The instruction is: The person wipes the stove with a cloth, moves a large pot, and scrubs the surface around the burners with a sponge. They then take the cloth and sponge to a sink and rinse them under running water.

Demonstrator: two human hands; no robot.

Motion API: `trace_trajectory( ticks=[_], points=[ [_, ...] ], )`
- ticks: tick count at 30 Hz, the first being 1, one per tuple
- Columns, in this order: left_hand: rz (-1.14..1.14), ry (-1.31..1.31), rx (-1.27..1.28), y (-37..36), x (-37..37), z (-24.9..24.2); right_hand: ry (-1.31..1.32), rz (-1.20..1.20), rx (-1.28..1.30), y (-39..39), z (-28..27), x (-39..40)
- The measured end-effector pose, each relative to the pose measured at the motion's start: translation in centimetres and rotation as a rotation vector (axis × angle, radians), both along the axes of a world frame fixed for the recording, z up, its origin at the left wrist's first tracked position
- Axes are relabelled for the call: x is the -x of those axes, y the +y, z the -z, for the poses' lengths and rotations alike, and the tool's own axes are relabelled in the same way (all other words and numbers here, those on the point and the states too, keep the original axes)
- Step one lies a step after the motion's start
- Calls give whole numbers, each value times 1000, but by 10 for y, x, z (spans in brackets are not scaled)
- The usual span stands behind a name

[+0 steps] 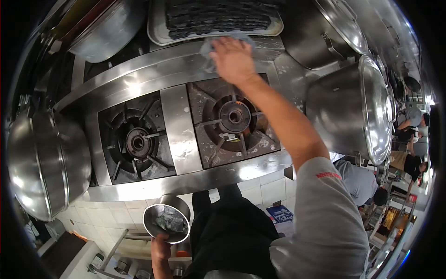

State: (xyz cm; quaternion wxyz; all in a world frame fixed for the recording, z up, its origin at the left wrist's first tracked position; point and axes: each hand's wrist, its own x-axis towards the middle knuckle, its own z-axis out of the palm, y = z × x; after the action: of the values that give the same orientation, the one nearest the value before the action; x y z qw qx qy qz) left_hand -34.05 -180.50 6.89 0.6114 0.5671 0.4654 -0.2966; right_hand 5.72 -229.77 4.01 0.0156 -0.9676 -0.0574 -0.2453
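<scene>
My right hand [233, 60] reaches across the stove and presses a greyish wiping cloth [208, 49] onto the steel ledge [181, 58] behind the burners. Its fingers lie over the cloth, just in front of a tray [155, 35] with a dark ridged rack or grate in it. Low on the left, my left hand [161, 247] grips the rim of a steel pot [179, 204]. Inside that pot is something pale and wet, perhaps sudsy water; I cannot make it out exactly. Two gas burners [234, 116] [138, 142] lie between the hands, with whitish wet spots around the right one.
Large lidded steel pots [337, 107] stand to the right of the burners. A big rounded steel vessel [42, 162] is at the left, and another pot [107, 35] at the back left. Below is a shelf with containers [122, 266]. Other people [357, 181] are at the far right.
</scene>
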Motion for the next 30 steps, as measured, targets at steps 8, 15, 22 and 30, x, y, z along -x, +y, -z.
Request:
trace_trajectory(
  ticks=[8,15,22,30],
  points=[
    [521,-230,-243,16,53,54,-222,247,-279,-150,11,25],
    [497,-178,-114,24,63,56,-572,714,-1125,-101,57,-5],
    [975,-314,-465,40,58,19,-501,868,-1324,20,41,-52],
    [71,-58,-89,71,48,-18,-190,702,-1649,228,10,-40]
  ],
)
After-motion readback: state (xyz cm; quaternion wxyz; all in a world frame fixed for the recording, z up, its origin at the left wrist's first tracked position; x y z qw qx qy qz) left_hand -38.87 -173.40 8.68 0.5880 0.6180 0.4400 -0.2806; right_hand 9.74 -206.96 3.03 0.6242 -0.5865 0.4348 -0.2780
